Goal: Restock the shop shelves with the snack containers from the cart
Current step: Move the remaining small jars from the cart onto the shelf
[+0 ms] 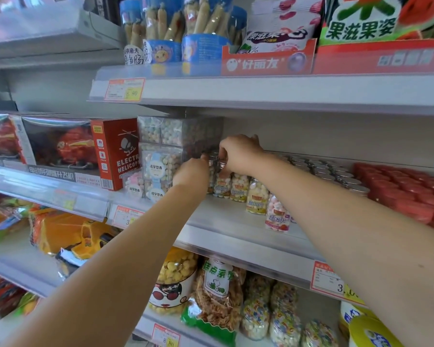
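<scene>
Left forearm point(135, 246) and right forearm point(348, 221) are both reaching up over shelf point(223, 221). Right hand point(238, 154) is curling fingers down over lid of jar point(217, 171), pinching it, just right of boxes point(161, 156). Left hand point(193, 171) is meeting same jar from boxes' side, one fingertip touching; fingers otherwise hidden behind knuckles, grasp cannot be told. Jar is standing upright at back end of jar row point(257, 196) running right of boxes. Silver-lidded jars point(336, 174) are sitting farther right of boxes; red tubs point(406, 189) farthest right.
</scene>
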Demonstrator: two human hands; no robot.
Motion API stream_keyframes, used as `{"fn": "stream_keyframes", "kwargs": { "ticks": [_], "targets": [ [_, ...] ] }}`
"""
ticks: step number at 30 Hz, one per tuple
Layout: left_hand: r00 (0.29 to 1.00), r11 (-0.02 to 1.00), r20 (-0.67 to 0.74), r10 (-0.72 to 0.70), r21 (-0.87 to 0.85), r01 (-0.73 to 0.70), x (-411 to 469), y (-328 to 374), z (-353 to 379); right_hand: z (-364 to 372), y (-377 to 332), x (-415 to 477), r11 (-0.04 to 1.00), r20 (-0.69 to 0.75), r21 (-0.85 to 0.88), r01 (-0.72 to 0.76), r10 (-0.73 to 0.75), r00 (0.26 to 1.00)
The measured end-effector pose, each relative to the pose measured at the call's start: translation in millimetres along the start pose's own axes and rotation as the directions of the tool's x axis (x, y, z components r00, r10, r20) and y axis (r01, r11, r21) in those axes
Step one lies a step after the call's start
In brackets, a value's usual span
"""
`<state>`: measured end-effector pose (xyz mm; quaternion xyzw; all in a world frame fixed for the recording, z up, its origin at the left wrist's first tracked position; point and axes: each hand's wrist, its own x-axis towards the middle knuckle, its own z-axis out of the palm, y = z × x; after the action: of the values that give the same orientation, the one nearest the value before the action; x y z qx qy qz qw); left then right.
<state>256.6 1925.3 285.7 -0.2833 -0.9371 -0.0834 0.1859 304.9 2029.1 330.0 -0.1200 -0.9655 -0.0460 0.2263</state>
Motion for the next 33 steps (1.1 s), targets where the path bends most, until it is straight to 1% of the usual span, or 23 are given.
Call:
{"fn": "stream_keyframes", "kwargs": {
  "ticks": [4, 6, 10, 11, 14, 15, 16, 17, 20, 21, 23, 25, 27, 29, 31, 33],
  "targets": [
    [1.0, 1.0, -0.003, 0.015, 0.013, -0.015, 1, 1, 3, 6, 0, 1, 1.0, -0.023, -0.014, -0.018, 0.017, 1.0],
    [1.0, 1.0, -0.01, 0.012, 0.015, -0.012, -3, 2, 3, 6, 2, -4, 1.0, -0.027, 0.016, -0.019, 0.02, 0.999],
    [0.997, 0.998, -0.065, -0.044, -0.05, 0.04, -23, -1, -1, -7, 2, -21, 0.995, -0.041, 0.097, 0.002, 0.002, 0.999],
    [0.998, 0.995, -0.05, -0.039, -0.09, 0.035, -29, -1, -2, -14, 0, -27, 0.994, -0.044, 0.108, 0.011, -0.007, 0.999],
    [0.995, 0.976, 0.089, 0.038, -0.218, -0.018, -48, -3, 0, -33, -3, -53, 0.988, -0.053, 0.15, 0.033, -0.025, 0.998],
    [0.993, 0.965, 0.104, 0.048, -0.261, -0.019, -55, -3, 0, -41, -5, -65, 0.986, -0.062, 0.165, 0.041, -0.031, 0.998],
    [0.995, 0.95, 0.085, 0.045, -0.313, -0.016, -66, -1, -2, -48, -6, -79, 0.982, -0.074, 0.182, 0.05, -0.037, 0.997],
    [0.999, 0.928, 0.027, 0.047, -0.371, -0.034, -81, 2, -5, -56, -8, -95, 0.976, -0.083, 0.211, 0.059, -0.042, 0.996],
    [0.973, 0.809, -0.222, 0.062, -0.56, -0.18, -147, 13, -14, -74, -14, -154, 0.938, -0.11, 0.343, 0.06, -0.024, 0.994],
    [0.966, 0.775, -0.253, 0.057, -0.599, -0.202, -172, 17, -15, -76, -16, -176, 0.926, -0.108, 0.373, 0.046, -0.006, 0.994],
    [0.965, 0.767, -0.252, 0.073, -0.604, -0.216, -222, 22, -12, -75, -18, -219, 0.922, -0.076, 0.385, 0.027, 0.002, 0.997],
    [0.978, 0.765, -0.174, 0.116, -0.612, -0.2, -267, 27, 0, -67, -20, -262, 0.923, 0.012, 0.383, 0.017, -0.024, 1.0],
    [0.99, 0.753, -0.037, 0.134, -0.645, -0.126, -308, 31, 20, -50, -20, -302, 0.92, 0.156, 0.391, -0.027, -0.037, 0.987],
    [0.987, 0.759, 0.084, 0.14, -0.649, -0.053, -344, 33, 45, -23, -18, -340, 0.917, 0.274, 0.383, -0.116, 0.008, 0.962],
    [0.973, 0.766, 0.161, 0.164, -0.643, -0.023, -377, 36, 73, 12, -12, -378, 0.888, 0.362, 0.399, -0.227, 0.075, 0.929],
    [0.934, 0.782, 0.286, 0.212, -0.623, 0.014, -407, 40, 102, 50, -4, -416, 0.849, 0.466, 0.41, -0.333, 0.118, 0.877]
  ]
}}
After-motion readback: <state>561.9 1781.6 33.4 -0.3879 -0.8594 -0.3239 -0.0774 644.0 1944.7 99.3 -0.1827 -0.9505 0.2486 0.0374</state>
